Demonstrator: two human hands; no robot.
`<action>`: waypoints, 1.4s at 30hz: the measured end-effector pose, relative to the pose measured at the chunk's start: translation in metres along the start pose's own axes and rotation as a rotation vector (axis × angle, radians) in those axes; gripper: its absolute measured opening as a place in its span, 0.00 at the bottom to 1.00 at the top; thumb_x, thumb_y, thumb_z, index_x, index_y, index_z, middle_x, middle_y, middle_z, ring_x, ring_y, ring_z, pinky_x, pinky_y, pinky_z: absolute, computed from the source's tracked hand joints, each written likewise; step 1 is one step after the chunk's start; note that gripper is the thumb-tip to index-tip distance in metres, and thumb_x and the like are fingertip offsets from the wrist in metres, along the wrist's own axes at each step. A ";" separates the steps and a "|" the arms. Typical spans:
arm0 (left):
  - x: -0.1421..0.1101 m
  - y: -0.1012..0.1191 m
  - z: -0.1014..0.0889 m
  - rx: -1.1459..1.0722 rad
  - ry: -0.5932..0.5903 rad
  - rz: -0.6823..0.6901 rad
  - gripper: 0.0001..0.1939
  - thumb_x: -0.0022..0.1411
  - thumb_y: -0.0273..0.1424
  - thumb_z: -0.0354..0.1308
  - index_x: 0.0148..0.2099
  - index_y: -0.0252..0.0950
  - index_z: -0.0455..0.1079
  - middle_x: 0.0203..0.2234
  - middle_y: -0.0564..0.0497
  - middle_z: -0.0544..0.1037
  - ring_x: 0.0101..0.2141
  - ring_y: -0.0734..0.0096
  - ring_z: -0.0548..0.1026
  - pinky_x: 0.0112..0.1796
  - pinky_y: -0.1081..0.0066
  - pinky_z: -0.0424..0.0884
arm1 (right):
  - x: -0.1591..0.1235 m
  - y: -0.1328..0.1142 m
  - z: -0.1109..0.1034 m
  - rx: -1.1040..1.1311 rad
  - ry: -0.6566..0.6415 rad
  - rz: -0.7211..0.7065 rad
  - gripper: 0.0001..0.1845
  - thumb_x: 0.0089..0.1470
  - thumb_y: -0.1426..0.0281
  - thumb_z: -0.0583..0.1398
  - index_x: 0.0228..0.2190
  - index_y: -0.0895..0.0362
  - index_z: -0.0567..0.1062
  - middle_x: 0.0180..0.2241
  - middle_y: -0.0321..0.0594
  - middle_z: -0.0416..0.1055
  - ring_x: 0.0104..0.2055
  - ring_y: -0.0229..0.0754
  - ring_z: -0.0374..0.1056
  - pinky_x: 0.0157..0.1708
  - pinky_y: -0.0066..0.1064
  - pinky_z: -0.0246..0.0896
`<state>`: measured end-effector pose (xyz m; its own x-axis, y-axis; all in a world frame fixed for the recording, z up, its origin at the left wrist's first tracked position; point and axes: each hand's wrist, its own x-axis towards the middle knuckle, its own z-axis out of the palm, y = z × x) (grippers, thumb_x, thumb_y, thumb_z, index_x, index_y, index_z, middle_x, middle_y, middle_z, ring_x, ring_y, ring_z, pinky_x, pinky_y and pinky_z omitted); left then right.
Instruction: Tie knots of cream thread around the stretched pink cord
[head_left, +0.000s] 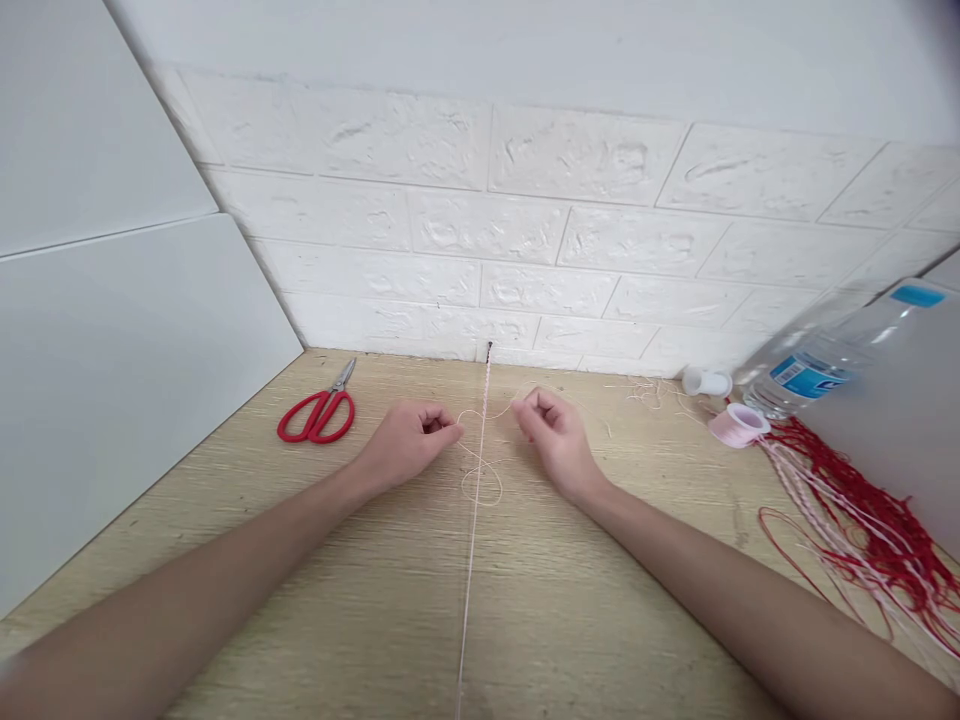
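A thin pale pink cord (474, 520) runs taut down the middle of the wooden table (390, 620), from the foot of the back wall toward me. A second pale thread (484, 480) crosses it and forms a loose loop. My left hand (409, 440) lies just left of the cord with its fingers pinched on one end of that thread. On the other side of the cord, my right hand (553, 432) pinches the thread's other end. Both hands rest on the tabletop.
Red-handled scissors (319, 412) lie at the back left. At the right are a pink thread spool (739, 424), a small white spool (706, 381), a lying plastic water bottle (832, 360) and a bundle of red and pink cords (862, 520). White panels stand at the left.
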<state>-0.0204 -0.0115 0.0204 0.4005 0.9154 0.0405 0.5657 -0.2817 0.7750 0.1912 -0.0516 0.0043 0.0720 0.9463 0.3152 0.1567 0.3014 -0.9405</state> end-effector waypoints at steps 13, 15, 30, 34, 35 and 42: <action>-0.003 0.005 0.001 -0.138 -0.006 -0.028 0.18 0.57 0.46 0.59 0.30 0.35 0.73 0.18 0.56 0.64 0.21 0.78 0.58 0.23 0.74 0.53 | -0.011 0.000 0.009 -0.090 -0.298 -0.077 0.16 0.58 0.57 0.59 0.26 0.55 0.73 0.29 0.38 0.67 0.33 0.40 0.63 0.36 0.34 0.59; -0.001 0.001 0.001 -0.066 0.033 -0.015 0.18 0.58 0.45 0.58 0.29 0.34 0.72 0.18 0.56 0.65 0.22 0.77 0.60 0.24 0.74 0.54 | -0.006 0.001 0.008 0.143 -0.320 0.067 0.20 0.59 0.53 0.57 0.25 0.56 0.72 0.26 0.37 0.68 0.30 0.39 0.63 0.35 0.33 0.59; 0.003 -0.009 0.000 0.197 0.050 0.068 0.12 0.57 0.37 0.54 0.27 0.36 0.69 0.19 0.55 0.70 0.24 0.74 0.66 0.27 0.73 0.58 | 0.019 0.015 -0.019 -0.311 0.255 0.071 0.16 0.54 0.61 0.58 0.19 0.56 0.70 0.16 0.31 0.57 0.21 0.37 0.54 0.24 0.30 0.48; 0.004 -0.011 0.001 0.246 0.033 0.093 0.11 0.56 0.35 0.54 0.25 0.36 0.68 0.20 0.55 0.71 0.23 0.74 0.66 0.26 0.72 0.57 | 0.020 0.022 -0.019 -0.671 0.143 -0.108 0.12 0.50 0.71 0.57 0.37 0.55 0.78 0.27 0.39 0.70 0.35 0.46 0.65 0.36 0.36 0.57; 0.004 -0.011 0.001 0.248 0.031 0.093 0.11 0.56 0.35 0.54 0.25 0.36 0.67 0.20 0.55 0.71 0.23 0.74 0.66 0.26 0.72 0.57 | 0.020 0.024 -0.019 -0.728 0.117 -0.159 0.16 0.49 0.74 0.57 0.41 0.54 0.78 0.33 0.41 0.72 0.40 0.48 0.65 0.41 0.40 0.57; 0.002 -0.009 0.002 0.248 0.033 0.083 0.10 0.56 0.35 0.54 0.25 0.36 0.67 0.20 0.55 0.72 0.23 0.73 0.66 0.26 0.72 0.57 | 0.018 0.031 -0.017 -0.781 -0.130 -0.225 0.15 0.53 0.68 0.61 0.44 0.47 0.78 0.54 0.45 0.66 0.58 0.54 0.57 0.53 0.54 0.48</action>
<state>-0.0236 -0.0076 0.0124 0.4317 0.8939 0.1208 0.6927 -0.4143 0.5904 0.2141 -0.0265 -0.0173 -0.1498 0.8935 0.4233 0.7973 0.3624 -0.4827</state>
